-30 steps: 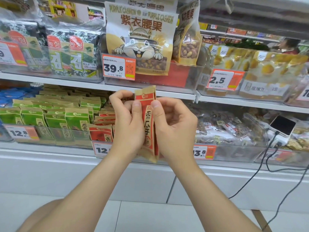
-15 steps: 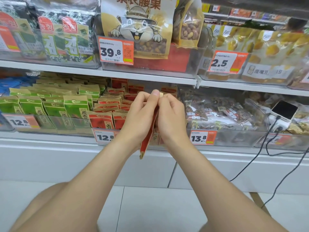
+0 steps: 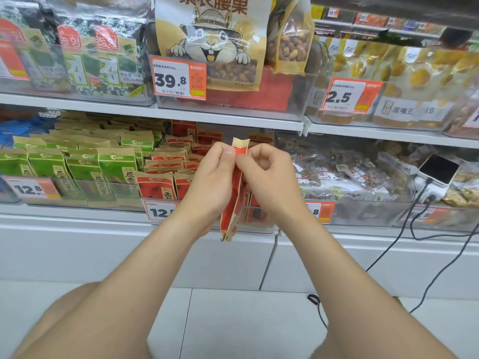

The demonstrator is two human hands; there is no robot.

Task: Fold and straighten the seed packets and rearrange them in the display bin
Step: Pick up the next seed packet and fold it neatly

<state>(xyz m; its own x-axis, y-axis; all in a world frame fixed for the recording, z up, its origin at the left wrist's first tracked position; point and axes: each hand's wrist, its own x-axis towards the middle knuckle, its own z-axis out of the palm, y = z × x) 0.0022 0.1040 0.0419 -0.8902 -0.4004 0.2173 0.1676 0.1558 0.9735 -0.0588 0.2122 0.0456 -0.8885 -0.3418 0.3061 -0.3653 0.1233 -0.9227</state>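
**At the snack shelf, a top crease pinched into a seed packet**

Just in front of the clear plastic display bin (image 3: pixel 259 219) of red-and-tan paper seed packets (image 3: pixel 155 183), held upright and edge-on: one narrow red paper seed packet (image 3: pixel 232 212) with a tan top flap. Pinched just below that flap by the left hand (image 3: pixel 215 182) and the right hand (image 3: pixel 269 181), thumbs and curled fingers of both closed on the paper, thumbs meeting at the fold. Gripped high, most likely to sharpen the top crease. Left hanging free below, probably to keep the body straight. Kept outside the bin, not yet returned to the rows inside. Flanked on the left by green paper packets (image 3: pixel 114 167), with orange-and-white price tags (image 3: pixel 31 189) clipped along the shelf edge.

Against a second ago: no longer face-on to the camera with a hand on either side, but turned on edge. Against half a second ago: less slanted, nearer vertical, with the tan flap now showing above the fingertips rather than buried between them.
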